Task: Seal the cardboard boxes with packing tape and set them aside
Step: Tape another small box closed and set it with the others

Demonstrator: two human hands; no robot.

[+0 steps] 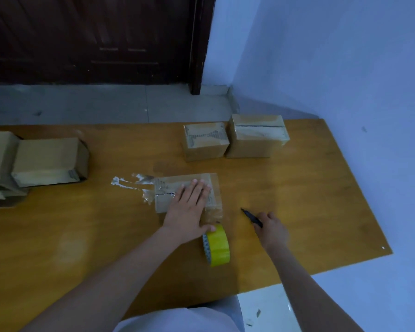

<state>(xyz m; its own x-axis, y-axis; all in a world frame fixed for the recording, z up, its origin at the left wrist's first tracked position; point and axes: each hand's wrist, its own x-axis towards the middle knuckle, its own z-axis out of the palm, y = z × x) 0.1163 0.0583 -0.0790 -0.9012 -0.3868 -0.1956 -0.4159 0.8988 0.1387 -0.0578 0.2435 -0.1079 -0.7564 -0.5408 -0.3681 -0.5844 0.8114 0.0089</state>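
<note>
— Wood first: we see a broad orange-brown desk running from the near edge to the grey floor, with a dark door and a pale blue wall behind it.

— Next down in size, we make out a heap of open cardboard boxes at the far left, flaps loose. Two taped boxes stand side by side at the far right of the desk, touching or nearly so.

— And the box being sealed?

— We find it mid-desk, its top covered in clear tape, with crumpled tape strips stuck to the desk just left of it. Our left hand lies flat on its lid, fingers straight and close together, pressing down, the thumb reaching toward the near right corner.

— The roll?

— We see the yellow tape roll standing on edge just beside that corner, nearly at the thumb.

— Smallest?

— Our right hand rests on the desk right of the box, fingers curled round a thin black cutter pointing away from us.
</note>
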